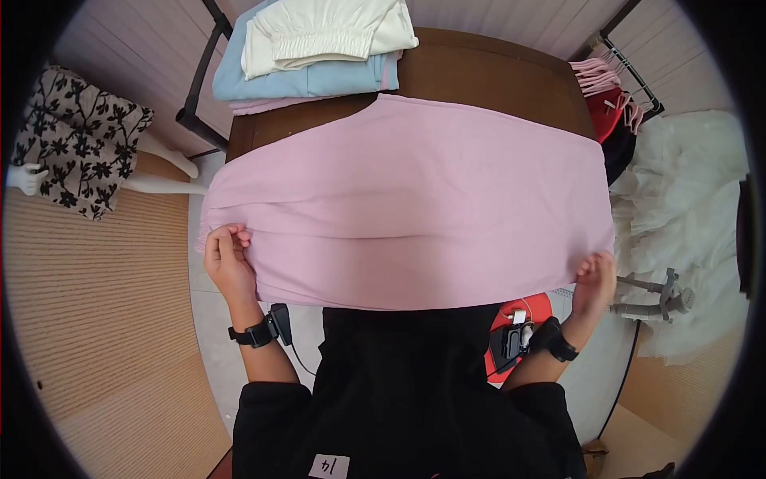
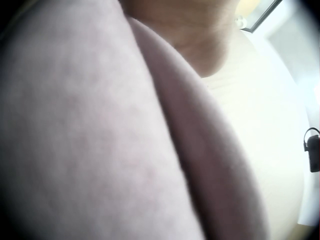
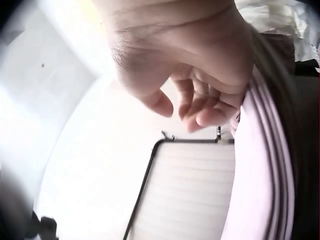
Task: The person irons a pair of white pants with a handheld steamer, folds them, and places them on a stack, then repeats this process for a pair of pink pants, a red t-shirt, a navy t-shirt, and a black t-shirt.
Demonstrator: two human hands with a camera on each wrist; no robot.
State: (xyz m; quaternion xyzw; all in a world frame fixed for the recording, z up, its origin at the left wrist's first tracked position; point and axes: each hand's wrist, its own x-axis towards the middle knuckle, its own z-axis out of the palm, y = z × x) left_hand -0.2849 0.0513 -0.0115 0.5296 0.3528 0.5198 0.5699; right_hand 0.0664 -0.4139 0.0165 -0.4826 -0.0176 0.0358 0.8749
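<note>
A pink garment [image 1: 431, 191], wide and folded in layers, lies across a dark brown table, gathered at its left edge. My left hand [image 1: 227, 255] rests at its front left corner, fingers loosely curled over the cloth. In the left wrist view pink folds [image 2: 90, 130] fill most of the picture and hide the fingers; only the heel of the hand [image 2: 200, 50] shows. At the front right corner is my right hand [image 1: 593, 283], slightly blurred. The right wrist view shows its fingers [image 3: 210, 117] loosely curled with no cloth between them, right beside the stacked pink layers [image 3: 260, 165].
Folded white elastic-waist clothing [image 1: 327, 36] tops a light blue pile [image 1: 303, 80] at the table's [image 1: 487, 64] back left. A mannequin in a floral skirt [image 1: 80, 144] stands left. Pink hangers [image 1: 594, 76], white tulle [image 1: 678, 207] and a grey steamer head [image 1: 666, 299] are right.
</note>
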